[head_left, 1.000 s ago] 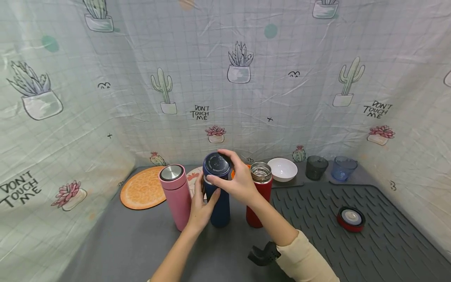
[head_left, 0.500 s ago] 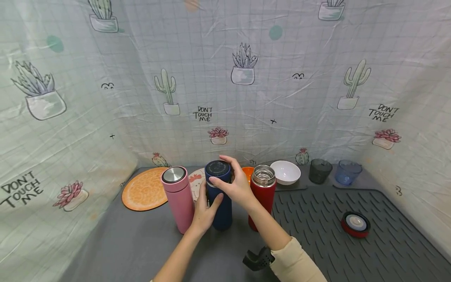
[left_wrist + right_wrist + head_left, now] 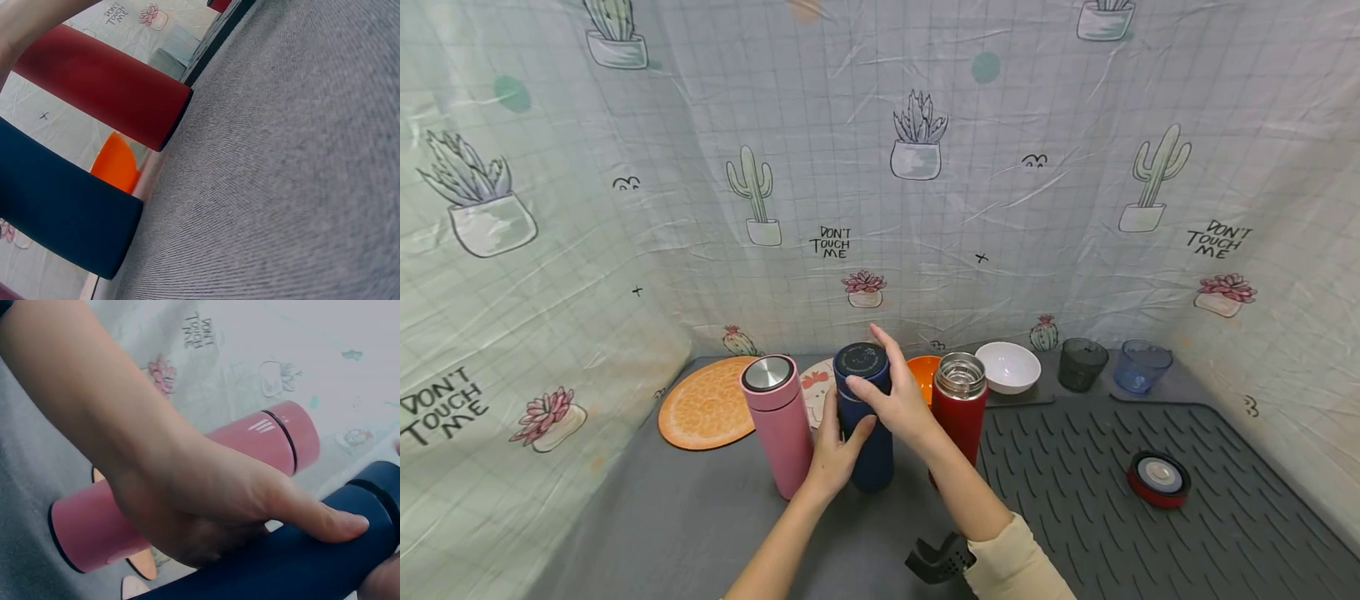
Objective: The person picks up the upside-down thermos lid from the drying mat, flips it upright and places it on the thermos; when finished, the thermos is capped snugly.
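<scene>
A navy flask (image 3: 865,417) stands upright at centre frame on a grey table (image 3: 685,517), its lid on. The left hand (image 3: 835,446) wraps the lower body, thumb curled across the front. The right hand (image 3: 895,400) rests against the upper body just under the lid, fingers straight and relaxed, clasping nothing. A pink flask (image 3: 777,421) stands just to its left and a lidless red flask (image 3: 958,408) to its right, with a red lid (image 3: 1157,477) lying on the ridged mat (image 3: 1150,542) at lower right
</scene>
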`<state>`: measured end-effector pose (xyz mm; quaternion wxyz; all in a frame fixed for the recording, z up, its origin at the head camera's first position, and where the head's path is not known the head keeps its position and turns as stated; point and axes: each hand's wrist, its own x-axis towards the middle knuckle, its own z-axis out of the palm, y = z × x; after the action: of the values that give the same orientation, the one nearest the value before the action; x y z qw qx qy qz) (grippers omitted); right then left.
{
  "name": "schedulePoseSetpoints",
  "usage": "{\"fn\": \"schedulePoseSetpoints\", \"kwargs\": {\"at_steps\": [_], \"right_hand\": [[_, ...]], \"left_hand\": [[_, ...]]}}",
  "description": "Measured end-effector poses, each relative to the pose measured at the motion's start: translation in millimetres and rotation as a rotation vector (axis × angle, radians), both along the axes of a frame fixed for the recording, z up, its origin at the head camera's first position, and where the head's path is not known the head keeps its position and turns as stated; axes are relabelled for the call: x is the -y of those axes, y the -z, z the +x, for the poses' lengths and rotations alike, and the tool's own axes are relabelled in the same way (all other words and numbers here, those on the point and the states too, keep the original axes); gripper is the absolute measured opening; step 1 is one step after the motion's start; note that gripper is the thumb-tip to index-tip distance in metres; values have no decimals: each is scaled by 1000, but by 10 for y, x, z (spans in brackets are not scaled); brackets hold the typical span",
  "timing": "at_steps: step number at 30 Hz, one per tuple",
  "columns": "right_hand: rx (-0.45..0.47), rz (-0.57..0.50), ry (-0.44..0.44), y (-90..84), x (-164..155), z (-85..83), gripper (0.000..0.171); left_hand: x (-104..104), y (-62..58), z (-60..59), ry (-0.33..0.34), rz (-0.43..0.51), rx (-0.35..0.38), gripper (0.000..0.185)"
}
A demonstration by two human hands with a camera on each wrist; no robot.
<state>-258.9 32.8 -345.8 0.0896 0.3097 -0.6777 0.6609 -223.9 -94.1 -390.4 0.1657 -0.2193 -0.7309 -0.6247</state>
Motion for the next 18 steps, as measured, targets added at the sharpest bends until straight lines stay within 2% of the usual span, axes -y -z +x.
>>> {"fn": "schedulePoseSetpoints", "kwargs": {"at_steps": [3, 5, 7, 10, 13, 18], "right_hand": [[11, -66, -113, 8, -45, -9, 59], [0, -107, -147, 7, -56, -13, 57], [1, -149, -145, 17, -48, -18, 56], [20, -198, -119, 35, -18, -19, 64], [63, -187, -115, 40, -19, -11, 62], [122, -167, -160, 26, -54, 10, 59]], "left_hand": [[-6, -4, 3, -11, 12, 35, 58], [-10, -5, 3, -7, 20, 34, 57], [-13, -7, 2, 5, 23, 28, 57], [-10, -2, -6, 24, 25, 25, 58], [-8, -2, -11, 29, 26, 30, 61], [-6, 1, -1, 20, 18, 44, 61]]}}
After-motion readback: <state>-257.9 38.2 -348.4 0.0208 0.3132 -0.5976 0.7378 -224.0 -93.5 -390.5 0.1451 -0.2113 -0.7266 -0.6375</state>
